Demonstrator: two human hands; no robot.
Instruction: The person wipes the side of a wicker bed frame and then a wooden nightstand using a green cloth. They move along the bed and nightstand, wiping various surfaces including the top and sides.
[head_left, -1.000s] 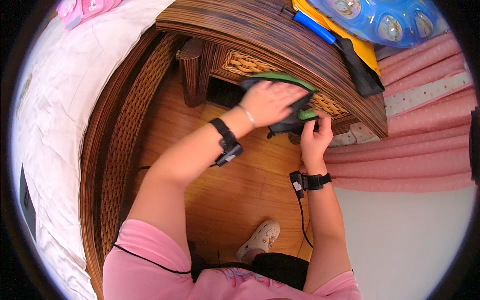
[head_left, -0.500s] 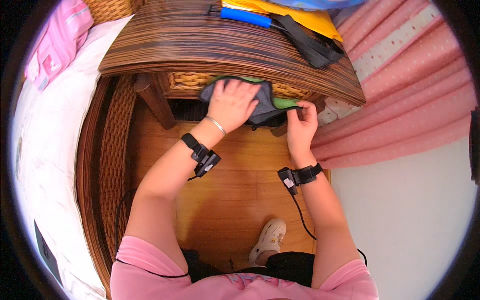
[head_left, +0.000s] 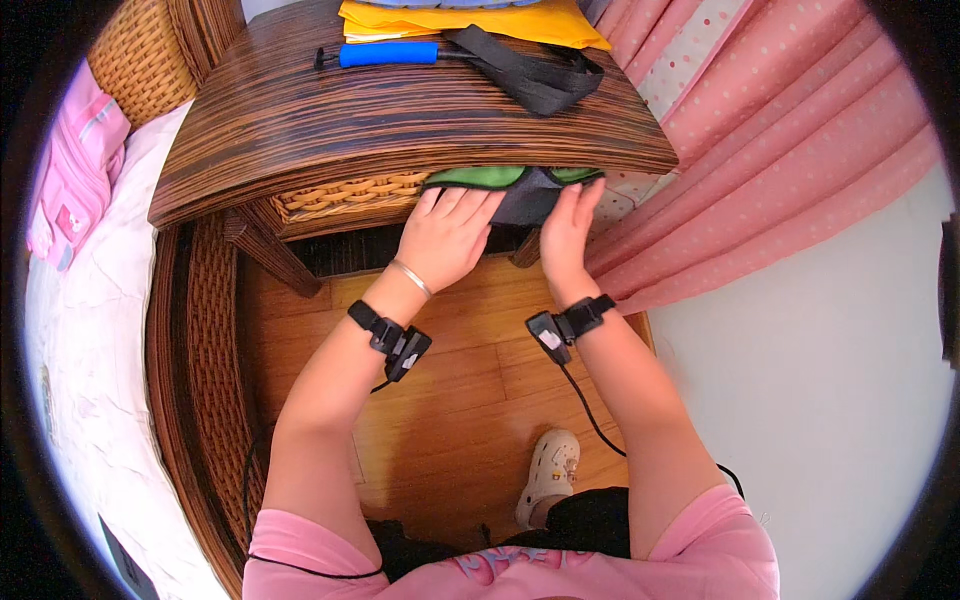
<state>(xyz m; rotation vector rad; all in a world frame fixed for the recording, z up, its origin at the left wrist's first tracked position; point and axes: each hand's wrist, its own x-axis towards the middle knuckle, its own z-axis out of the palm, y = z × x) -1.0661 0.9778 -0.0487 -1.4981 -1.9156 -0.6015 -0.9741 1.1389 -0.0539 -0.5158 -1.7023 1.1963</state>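
A grey cloth (head_left: 522,207) with green patches and black edging lies against the woven front of a nightstand drawer, just under the wooden top. My left hand (head_left: 447,238) rests on the cloth's left part, its fingers stretched out side by side. At the right end is my right hand (head_left: 567,232), fingers pointing up and touching the cloth beside its black edge. Both hands look open and flat. The top edge of the cloth tucks under the overhang of the tabletop, so part of it is hidden.
On the striped wooden nightstand (head_left: 400,115) lie a blue-handled tool (head_left: 388,54), a black strap (head_left: 535,85) and a yellow envelope (head_left: 480,22). A bed with white sheet (head_left: 95,370) stands left, holding a pink bag (head_left: 75,180). A pink curtain (head_left: 770,180) hangs right.
The view has shifted, with the nightstand now lower and further left. My right hand has opened from its pinch on the cloth's corner. The cloth lies more spread along the drawer's upper edge.
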